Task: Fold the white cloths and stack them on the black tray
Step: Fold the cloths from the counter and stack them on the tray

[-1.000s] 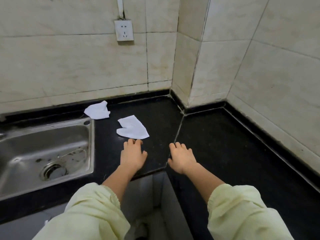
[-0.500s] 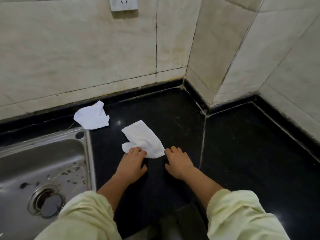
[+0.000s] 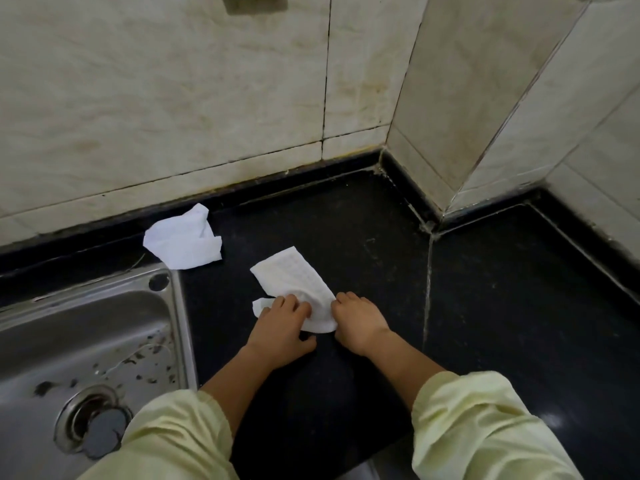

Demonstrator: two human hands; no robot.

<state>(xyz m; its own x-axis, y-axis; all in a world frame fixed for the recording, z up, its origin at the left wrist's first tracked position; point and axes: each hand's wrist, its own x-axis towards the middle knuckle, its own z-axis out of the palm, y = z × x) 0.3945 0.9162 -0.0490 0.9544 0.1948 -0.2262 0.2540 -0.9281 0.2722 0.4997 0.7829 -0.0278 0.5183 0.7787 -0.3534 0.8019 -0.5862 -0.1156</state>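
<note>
Left hand [image 3: 280, 329] and right hand [image 3: 360, 323] moved in; relaxed fingers [image 3: 288, 301] press the cloth [image 3: 294, 275] end.

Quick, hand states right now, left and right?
Left hand: fingers on the near white cloth; grip cannot be told.
Right hand: fingertips at that cloth's edge; grip cannot be told.

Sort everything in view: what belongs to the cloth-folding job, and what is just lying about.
Job: near white cloth, far white cloth, left hand, right hand. No black tray shows.
Just there: steel sink, wall socket, black counter.
</note>
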